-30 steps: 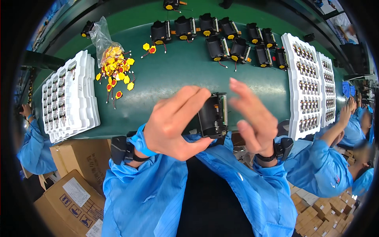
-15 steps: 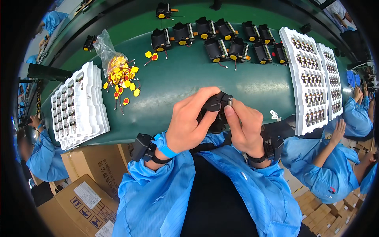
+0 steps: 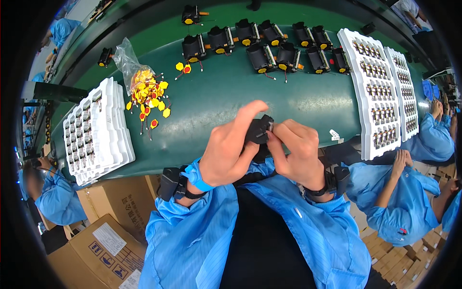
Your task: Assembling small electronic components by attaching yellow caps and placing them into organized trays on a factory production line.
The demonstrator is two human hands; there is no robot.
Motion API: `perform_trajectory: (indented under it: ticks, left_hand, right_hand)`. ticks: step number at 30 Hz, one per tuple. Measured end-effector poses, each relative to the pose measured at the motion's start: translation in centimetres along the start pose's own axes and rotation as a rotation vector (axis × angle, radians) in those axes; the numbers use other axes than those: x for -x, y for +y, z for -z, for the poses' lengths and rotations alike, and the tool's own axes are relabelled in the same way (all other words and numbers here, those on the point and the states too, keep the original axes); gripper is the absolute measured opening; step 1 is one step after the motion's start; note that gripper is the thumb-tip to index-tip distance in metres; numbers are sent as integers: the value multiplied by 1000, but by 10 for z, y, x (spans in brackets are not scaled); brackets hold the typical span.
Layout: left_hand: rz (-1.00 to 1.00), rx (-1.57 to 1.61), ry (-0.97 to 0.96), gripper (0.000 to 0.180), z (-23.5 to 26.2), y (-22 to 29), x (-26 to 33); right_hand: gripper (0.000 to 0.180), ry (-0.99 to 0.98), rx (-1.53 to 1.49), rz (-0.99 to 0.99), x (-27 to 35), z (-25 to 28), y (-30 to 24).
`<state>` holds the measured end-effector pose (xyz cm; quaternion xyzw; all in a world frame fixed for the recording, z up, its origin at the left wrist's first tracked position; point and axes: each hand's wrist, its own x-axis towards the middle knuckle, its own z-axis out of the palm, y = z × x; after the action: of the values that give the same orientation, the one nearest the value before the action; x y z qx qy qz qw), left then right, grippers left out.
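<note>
Between my hands, above the near edge of the green table, is a black plastic housing point(image 3: 259, 130). My left hand point(image 3: 227, 148) grips it from the left, thumb below, with the index finger lifted off its top. The fingers and thumb of my right hand point(image 3: 297, 148) pinch at its right edge, where a small metallic part shows; the fingers hide most of that side. Similar black housings point(image 3: 262, 58) with yellow discs and orange ribbon tabs stand in rows at the far side. A pile of yellow and red wired discs point(image 3: 148, 91) spills from a clear plastic bag point(image 3: 126, 60) at the left.
Stacked white trays point(image 3: 113, 139) of small metal parts stand at the left. More white trays point(image 3: 366, 130) of parts lie at the right. Cardboard boxes point(image 3: 96, 255) sit below the table's left edge. Co-workers in blue point(image 3: 385, 197) sit to either side.
My left index finger has lifted off the top of the housing and straightened. My right fingers have shifted along its right edge, and the housing has turned a little.
</note>
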<state>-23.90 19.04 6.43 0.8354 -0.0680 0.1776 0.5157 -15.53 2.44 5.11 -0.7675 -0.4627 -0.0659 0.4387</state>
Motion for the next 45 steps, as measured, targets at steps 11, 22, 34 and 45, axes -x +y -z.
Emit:
perform_trajectory:
  ticks: [11, 22, 34, 45]
  left_hand:
    - [100, 103, 77, 56, 9, 14, 2]
    - [90, -367, 764, 27, 95, 3, 90]
    - [394, -982, 365, 6, 199, -52, 85]
    - [816, -1204, 236, 19, 186, -151, 66]
  right_hand:
    - [19, 22, -212, -87, -18, 1, -10]
    - [34, -137, 678, -280, -273, 47, 314]
    - [30, 41, 497, -77, -246, 28, 193]
    - [8, -259, -94, 255, -74, 27, -2]
